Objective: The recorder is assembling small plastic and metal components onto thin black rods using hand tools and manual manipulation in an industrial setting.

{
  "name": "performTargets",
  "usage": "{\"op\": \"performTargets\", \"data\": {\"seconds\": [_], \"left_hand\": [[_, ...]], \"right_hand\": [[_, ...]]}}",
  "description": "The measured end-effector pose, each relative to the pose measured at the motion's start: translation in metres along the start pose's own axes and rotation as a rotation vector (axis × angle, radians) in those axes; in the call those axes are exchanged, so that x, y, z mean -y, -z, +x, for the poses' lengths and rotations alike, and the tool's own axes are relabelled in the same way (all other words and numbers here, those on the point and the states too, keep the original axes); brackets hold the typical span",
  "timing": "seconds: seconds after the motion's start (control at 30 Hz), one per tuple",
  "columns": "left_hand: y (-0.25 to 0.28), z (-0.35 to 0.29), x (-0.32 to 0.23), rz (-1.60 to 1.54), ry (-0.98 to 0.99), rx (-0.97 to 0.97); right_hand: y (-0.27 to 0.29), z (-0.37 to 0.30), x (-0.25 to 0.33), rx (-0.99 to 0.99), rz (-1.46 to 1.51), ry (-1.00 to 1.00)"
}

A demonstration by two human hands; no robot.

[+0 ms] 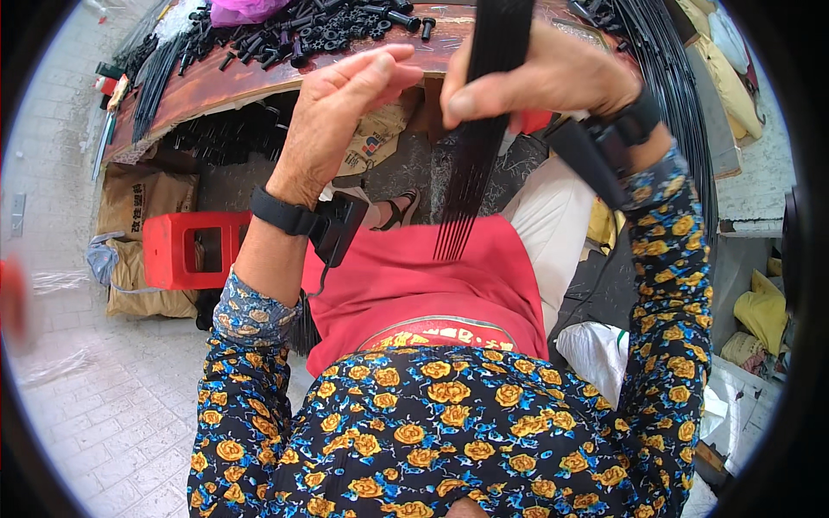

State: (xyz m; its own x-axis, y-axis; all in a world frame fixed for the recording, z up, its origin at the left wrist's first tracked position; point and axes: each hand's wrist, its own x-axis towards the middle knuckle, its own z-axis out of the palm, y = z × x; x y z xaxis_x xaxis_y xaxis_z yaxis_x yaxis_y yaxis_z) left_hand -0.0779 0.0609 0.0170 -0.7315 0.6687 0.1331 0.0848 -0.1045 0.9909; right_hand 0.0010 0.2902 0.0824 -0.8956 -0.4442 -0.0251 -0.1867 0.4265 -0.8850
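My right hand (540, 82) is closed around a bundle of thin black rods (471, 190), with the thumb across its near side. The bundle slants down toward my lap, and its lower ends fan out slightly above the red apron (423, 285). Its upper end runs out of the picture at the top. To the left, my left hand (350, 95) is raised in front of the table edge, apart from the bundle. Its fingers are loosely bent and point right, with nothing visible in them.
Black plastic fittings (328, 30) lie heaped on the worn reddish table (216, 86), beside a pink plastic bag (246, 9). More long black rods (669, 95) lie at the right. A red stool (177, 250) and brown sacks (142, 203) stand at the left.
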Motion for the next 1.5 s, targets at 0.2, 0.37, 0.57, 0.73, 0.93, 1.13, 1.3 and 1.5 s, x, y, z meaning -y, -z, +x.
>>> {"op": "performTargets", "data": {"seconds": [0.2, 0.37, 0.57, 0.73, 0.93, 1.13, 1.3, 1.5], "left_hand": [[-0.016, 0.015, -0.043, -0.147, -0.098, 0.053], [-0.036, 0.029, -0.084, 0.112, -0.253, 0.128], [-0.038, 0.037, -0.113, 0.017, -0.028, 0.247], [-0.026, 0.044, -0.103, 0.084, 0.044, 0.267], [-0.032, 0.020, -0.117, 0.127, -0.044, 0.151], [-0.047, -0.041, -0.149, 0.514, -0.237, 0.181], [-0.042, -0.059, -0.142, 0.272, -0.382, 0.311], [-0.029, -0.073, -0.045, -0.293, 0.011, -0.200]], "right_hand": [[-0.026, 0.012, -0.018, 0.085, 0.147, -0.084], [-0.026, 0.017, -0.011, 0.187, 0.254, -0.057], [-0.025, 0.018, -0.002, 0.210, 0.160, -0.001], [-0.037, 0.023, -0.024, 0.166, 0.199, 0.009], [-0.048, 0.020, -0.033, 0.276, 0.457, 0.055], [-0.066, 0.002, -0.032, -0.124, 0.352, 0.360], [-0.088, -0.020, -0.020, -0.279, 0.329, 0.233], [-0.089, -0.027, -0.011, -0.222, 0.700, -0.088]]}}
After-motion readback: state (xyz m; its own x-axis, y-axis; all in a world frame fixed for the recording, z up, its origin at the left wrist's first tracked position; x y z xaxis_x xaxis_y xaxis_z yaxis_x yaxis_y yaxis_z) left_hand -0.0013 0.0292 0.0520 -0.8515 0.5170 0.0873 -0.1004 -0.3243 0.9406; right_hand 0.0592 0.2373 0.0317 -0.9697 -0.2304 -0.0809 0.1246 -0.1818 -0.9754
